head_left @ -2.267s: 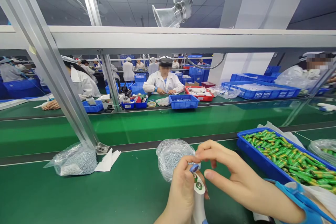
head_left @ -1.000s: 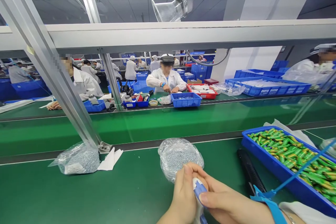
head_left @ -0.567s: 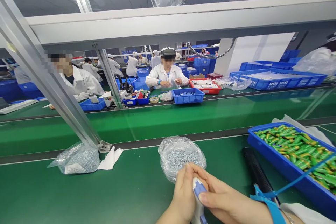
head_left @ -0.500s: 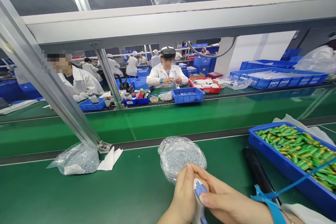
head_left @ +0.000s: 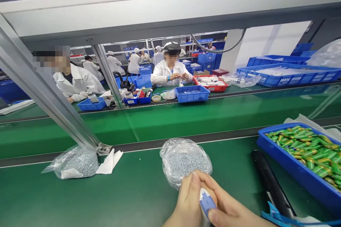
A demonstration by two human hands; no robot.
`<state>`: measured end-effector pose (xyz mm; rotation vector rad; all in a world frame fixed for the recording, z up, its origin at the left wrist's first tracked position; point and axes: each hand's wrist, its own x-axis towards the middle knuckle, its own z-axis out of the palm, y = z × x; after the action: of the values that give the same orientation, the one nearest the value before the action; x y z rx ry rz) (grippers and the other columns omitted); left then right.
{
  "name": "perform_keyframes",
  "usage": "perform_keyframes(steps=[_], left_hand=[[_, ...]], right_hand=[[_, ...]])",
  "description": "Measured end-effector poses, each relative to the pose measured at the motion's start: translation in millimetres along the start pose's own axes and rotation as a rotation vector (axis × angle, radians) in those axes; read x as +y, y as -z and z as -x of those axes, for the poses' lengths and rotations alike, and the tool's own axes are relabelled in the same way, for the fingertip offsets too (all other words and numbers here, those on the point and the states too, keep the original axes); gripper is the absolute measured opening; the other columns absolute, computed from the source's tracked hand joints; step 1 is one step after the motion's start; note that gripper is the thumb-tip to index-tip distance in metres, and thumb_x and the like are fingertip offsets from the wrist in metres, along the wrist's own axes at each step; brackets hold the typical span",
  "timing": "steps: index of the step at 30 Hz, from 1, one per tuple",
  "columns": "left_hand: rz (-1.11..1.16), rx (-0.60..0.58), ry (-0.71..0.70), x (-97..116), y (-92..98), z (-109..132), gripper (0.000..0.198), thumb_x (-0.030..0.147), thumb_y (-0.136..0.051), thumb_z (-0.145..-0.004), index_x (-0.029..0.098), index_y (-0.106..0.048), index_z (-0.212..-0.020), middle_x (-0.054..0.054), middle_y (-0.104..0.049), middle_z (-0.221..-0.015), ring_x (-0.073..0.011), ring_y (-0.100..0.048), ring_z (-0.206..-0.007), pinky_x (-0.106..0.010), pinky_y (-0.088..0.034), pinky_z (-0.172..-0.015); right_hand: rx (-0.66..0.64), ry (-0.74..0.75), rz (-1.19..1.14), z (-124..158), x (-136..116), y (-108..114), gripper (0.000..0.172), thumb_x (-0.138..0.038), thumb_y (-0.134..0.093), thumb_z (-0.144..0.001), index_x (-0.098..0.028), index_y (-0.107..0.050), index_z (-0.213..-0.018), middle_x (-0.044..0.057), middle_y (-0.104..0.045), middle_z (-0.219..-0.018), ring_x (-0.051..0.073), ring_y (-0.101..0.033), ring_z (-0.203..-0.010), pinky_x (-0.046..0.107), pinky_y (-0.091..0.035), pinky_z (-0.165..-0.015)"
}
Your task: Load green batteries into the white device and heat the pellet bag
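Near the bottom middle, my left hand (head_left: 186, 198) and my right hand (head_left: 229, 202) are closed together around a white handheld device with a blue panel (head_left: 207, 201). My right thumb presses on the blue part, and the device's lower end is cut off by the frame. The fingers hide much of its far side. Just beyond my fingertips, an open clear plastic bag (head_left: 166, 173) holds a heap of small silvery metal pieces (head_left: 183, 162). A blue strap (head_left: 277, 216) lies near my right wrist.
Black ribbed tool (head_left: 271, 181) lies to the right, beside a blue tray (head_left: 295, 170) of green-and-yellow wrapped cylinders (head_left: 306, 145). Left stands a metal post (head_left: 66, 113), near another bag of metal pieces (head_left: 80, 165) and white paper (head_left: 109, 161). Across the green belt, co-workers sit behind bins.
The camera view has shifted slightly, and my hands appear a little lower, still around the device. The co-worker opposite has raised their hands a little.
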<state>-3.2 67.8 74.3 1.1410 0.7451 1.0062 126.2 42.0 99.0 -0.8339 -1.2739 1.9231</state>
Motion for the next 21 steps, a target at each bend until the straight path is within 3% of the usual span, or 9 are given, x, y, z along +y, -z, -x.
perform_keyframes(steps=[3, 7, 13, 17, 21], left_hand=[[-0.002, -0.003, 0.009, -0.7, 0.3, 2.0, 0.061, 0.072, -0.031, -0.082, 0.017, -0.057, -0.074, -0.001, -0.052, -0.052, -0.0157, -0.049, -0.056, -0.030, -0.043, -0.064], [0.015, 0.012, -0.005, 1.8, -2.5, 4.0, 0.060, 0.072, -0.032, -0.082, 0.018, -0.057, -0.074, -0.001, -0.051, -0.053, -0.0157, -0.049, -0.055, -0.030, -0.043, -0.063], [-0.006, 0.060, -0.086, 2.9, -6.3, 6.0, 0.061, 0.073, -0.031, -0.081, 0.018, -0.056, -0.070, -0.002, -0.052, -0.055, -0.0167, -0.049, -0.056, -0.030, -0.042, -0.061], [-0.024, 0.122, -0.093, -2.3, -2.1, 3.5, 0.058, 0.070, -0.034, -0.083, 0.018, -0.056, -0.071, -0.004, -0.055, -0.063, -0.0179, -0.050, -0.065, -0.030, -0.042, -0.065], [-0.005, 0.187, -0.032, -6.1, 3.8, -1.5, 0.055, 0.070, -0.037, -0.082, 0.018, -0.055, -0.072, -0.004, -0.056, -0.071, -0.0186, -0.052, -0.070, -0.031, -0.043, -0.069]], right_hand=[[-0.071, 0.003, 0.055, -1.1, -12.3, 0.4, 0.089, -0.062, -0.061, -0.073, -0.019, -0.023, -0.142, 0.011, -0.041, -0.129, 0.026, -0.030, -0.129, 0.034, -0.023, -0.106], [-0.097, 0.015, 0.115, -2.6, -21.9, -1.8, 0.084, -0.062, -0.061, -0.073, -0.020, -0.030, -0.139, 0.010, -0.042, -0.125, 0.025, -0.038, -0.120, 0.034, -0.028, -0.104], [0.068, 0.076, 0.223, -2.6, -14.2, -9.4, 0.063, -0.062, -0.048, -0.082, -0.024, -0.042, -0.133, 0.007, -0.051, -0.111, 0.023, -0.044, -0.112, 0.033, -0.033, -0.100], [0.106, 0.059, 0.306, -7.7, -13.1, -10.4, 0.063, -0.062, -0.039, -0.086, -0.022, -0.040, -0.135, 0.009, -0.051, -0.119, 0.024, -0.032, -0.127, 0.032, -0.031, -0.103], [0.171, 0.004, 0.306, -12.9, -10.9, -9.2, 0.075, -0.069, -0.040, -0.082, -0.021, -0.035, -0.138, 0.008, -0.041, -0.137, 0.024, -0.026, -0.133, 0.032, -0.026, -0.108]])
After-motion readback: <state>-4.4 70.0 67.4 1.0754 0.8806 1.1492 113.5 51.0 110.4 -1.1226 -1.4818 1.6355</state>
